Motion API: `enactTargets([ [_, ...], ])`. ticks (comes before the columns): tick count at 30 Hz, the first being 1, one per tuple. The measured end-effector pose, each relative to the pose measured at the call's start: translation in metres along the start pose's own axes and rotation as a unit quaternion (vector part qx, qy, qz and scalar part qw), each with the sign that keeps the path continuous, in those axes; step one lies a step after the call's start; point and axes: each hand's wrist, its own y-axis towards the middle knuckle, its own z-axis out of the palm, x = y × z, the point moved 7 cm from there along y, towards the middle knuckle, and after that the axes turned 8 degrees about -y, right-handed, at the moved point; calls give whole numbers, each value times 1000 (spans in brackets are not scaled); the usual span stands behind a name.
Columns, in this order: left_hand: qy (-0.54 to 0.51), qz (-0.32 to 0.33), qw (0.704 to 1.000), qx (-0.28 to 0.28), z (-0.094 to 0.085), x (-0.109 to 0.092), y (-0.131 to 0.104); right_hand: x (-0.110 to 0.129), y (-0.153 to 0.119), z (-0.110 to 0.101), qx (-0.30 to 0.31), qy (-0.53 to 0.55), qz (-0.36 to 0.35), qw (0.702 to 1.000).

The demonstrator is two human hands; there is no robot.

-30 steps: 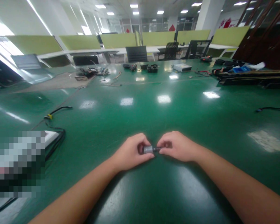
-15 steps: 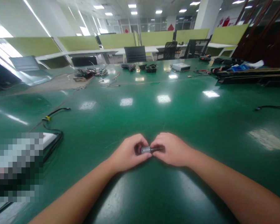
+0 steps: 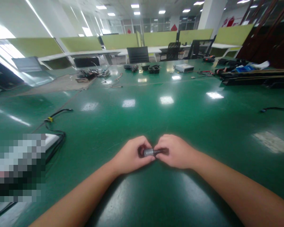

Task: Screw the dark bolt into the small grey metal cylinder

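Observation:
Both hands meet low over the green table [image 3: 142, 119], around a small silver metal cylinder [image 3: 149, 152] with a thin dark shaft [image 3: 157, 152] coming out of its right end. My left hand [image 3: 132, 155] is closed, its thumb and fingers gripping the cylinder from the left. On the other side, my right hand [image 3: 175, 151] pinches the shaft between thumb and fingertips. The piece lies roughly level between them. Its left end is dark inside my left palm, and my right fingers partly cover the shaft, so its exact kind cannot be made out.
At left, a blurred-out pale device [image 3: 52, 140] lies beside black cables [image 3: 59, 143]. A black cable end [image 3: 263, 110] lies at right. Far off are a white box [image 3: 184, 67], loose electronic parts [image 3: 153, 69] and long black bars [image 3: 253, 78]. Chairs [image 3: 138, 55] stand beyond.
The view has shifted very slightly. Both hands keep their hold, and the silver cylinder looks slightly turned, with a little more of the dark shaft showing.

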Motion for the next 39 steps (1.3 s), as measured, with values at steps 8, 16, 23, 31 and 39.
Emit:
enactTargets([
  [8, 2, 5, 1000, 3, 0, -1, 2, -1, 0, -1, -18, 21, 18, 999],
  [16, 4, 8, 1000, 6, 0, -2, 0, -2, 1, 0, -16, 23, 15, 999],
  [23, 6, 14, 1000, 8, 1, 0, 1, -3, 1, -2, -6, 21, 20, 1000],
  [31, 5, 26, 1000, 8, 0, -3, 0, 0, -1, -5, 1, 4, 11, 1000],
  [39, 6, 30, 1000, 8, -1, -4, 0, 0, -1, -6, 0, -6, 3, 1000],
])
